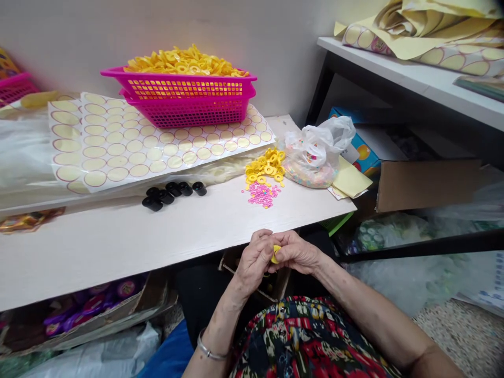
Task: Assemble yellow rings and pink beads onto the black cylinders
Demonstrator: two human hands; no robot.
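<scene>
My left hand (255, 261) and my right hand (296, 253) meet just in front of the table edge, above my lap. Between their fingers is a small round yellow plastic piece (276, 254), gripped from both sides. Both hands are closed, and their fingers hide part of it. On the table beyond them lies a pile of yellow ring-shaped plastic pieces (268, 167). Touching its near side is a scatter of tiny pink beads (263, 195) with a few other colours mixed in.
Pink baskets (197, 111), stacked and heaped with yellow pieces, stand on sticker sheets (118, 139). Several black cylindrical caps (165, 196) lie left. A tied plastic bag (311, 157) of beads sits right, near an open cardboard box (429, 184). A raised shelf (394, 76) juts in at right.
</scene>
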